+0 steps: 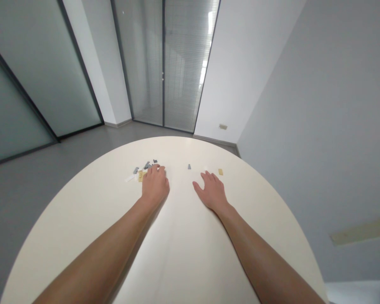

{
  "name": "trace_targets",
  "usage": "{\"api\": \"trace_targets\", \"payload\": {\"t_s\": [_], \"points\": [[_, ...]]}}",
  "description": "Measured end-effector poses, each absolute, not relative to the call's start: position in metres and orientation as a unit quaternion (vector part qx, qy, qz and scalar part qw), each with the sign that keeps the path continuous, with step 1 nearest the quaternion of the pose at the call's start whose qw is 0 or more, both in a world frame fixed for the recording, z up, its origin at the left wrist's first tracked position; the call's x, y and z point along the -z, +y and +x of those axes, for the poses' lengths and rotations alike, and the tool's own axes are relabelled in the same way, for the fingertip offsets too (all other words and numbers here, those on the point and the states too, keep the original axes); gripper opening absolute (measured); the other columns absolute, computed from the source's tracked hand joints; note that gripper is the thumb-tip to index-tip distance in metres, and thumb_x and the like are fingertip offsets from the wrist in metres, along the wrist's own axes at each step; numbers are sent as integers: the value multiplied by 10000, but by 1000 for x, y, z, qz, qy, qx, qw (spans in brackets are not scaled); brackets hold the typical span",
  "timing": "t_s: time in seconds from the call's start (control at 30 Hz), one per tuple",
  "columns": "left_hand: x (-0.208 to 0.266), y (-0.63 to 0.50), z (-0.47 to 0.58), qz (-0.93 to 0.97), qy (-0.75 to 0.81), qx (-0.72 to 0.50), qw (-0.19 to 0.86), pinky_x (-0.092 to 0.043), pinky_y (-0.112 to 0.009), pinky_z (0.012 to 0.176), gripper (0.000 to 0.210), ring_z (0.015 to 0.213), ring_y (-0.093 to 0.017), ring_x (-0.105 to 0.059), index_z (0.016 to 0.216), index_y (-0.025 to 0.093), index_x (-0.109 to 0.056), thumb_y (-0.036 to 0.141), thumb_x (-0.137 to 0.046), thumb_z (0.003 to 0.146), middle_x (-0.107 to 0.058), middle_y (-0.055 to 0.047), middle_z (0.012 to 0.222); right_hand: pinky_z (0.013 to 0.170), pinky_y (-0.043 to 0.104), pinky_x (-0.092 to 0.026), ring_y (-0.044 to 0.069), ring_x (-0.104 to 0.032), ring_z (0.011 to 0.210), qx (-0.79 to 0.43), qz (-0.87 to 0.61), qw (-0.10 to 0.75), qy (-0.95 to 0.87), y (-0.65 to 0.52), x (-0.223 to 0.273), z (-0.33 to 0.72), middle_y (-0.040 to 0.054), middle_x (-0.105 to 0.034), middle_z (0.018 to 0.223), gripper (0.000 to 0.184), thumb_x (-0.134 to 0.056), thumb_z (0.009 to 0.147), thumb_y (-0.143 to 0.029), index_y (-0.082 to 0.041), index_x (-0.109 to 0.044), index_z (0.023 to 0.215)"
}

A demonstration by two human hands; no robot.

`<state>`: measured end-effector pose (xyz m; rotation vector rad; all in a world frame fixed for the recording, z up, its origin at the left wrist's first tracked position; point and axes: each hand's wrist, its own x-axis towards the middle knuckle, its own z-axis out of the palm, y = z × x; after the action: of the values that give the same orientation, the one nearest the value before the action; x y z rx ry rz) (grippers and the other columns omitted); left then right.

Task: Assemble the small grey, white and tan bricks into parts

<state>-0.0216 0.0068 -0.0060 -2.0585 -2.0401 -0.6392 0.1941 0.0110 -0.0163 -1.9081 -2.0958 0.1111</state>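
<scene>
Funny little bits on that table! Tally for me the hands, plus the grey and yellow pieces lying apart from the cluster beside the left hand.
Hands, left hand and right hand: 2
Grey piece: 1
Yellow piece: 1
Total: 4
The cluster is left out, being partly covered and too small to count.

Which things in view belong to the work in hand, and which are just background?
Likely part of the work:
- left hand, at the cluster of small pieces
- right hand, near the yellow piece
- gray piece

Likely background:
- glass panels
- beige strip on the wall
</scene>
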Motion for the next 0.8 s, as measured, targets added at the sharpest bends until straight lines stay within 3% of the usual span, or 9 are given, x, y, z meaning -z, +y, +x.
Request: {"api": "trace_targets", "payload": {"t_s": [0.13, 0.3, 0.47, 0.63, 0.8], "points": [[8, 8, -24, -706, -670, 222, 55, -470, -395, 964, 398, 1167, -281, -564, 1211, 153, -619, 59, -391, 898, -624, -147, 1233, 1176, 502, -241, 337, -288, 1472, -40, -662, 152, -732, 12, 17, 195, 137, -370, 1584, 630, -434, 969, -536, -138, -470, 1456], [9, 8, -22, -739, -620, 265, 5, -481, -376, 968, 318, 1137, -259, -590, 1215, 173, -609, 148, -421, 960, -655, -112, 1190, 1176, 508, -245, 345, -285, 1472, -40, -665, 148, -731, 12, 17, 194, 142, -369, 1584, 640, -446, 968, -533, -128, -465, 1462], [6, 6, -16, -769, -561, 302, -48, -512, -333, 922, 353, 1054, -209, -648, 1216, 193, -601, 82, -447, 918, -631, -84, 1231, 1164, 515, -271, 352, -321, 1454, -21, -663, 155, -732, 10, 15, 193, 153, -402, 1563, 621, -463, 967, -520, -120, -495, 1442], [10, 6, -6, -805, -487, 322, -103, -530, -304, 912, 411, 1005, -164, -667, 1232, 230, -586, 50, -457, 887, -614, -53, 1258, 1131, 403, -353, 248, -519, 1303, -7, -582, 204, -787, 5, 9, 191, 114, -610, 1380, 363, -495, 976, -338, -173, -653, 1258], [11, 7, 0, -823, -438, 339, -125, -518, -309, 965, 398, 1044, -163, -652, 1191, 231, -600, 48, -467, 863, -622, -46, 1221, 1085, 349, -410, 210, -584, 1206, -43, -518, 263, -813, 2, 5, 186, 61, -681, 1272, 257, -565, 933, -293, -223, -714, 1130]]}}
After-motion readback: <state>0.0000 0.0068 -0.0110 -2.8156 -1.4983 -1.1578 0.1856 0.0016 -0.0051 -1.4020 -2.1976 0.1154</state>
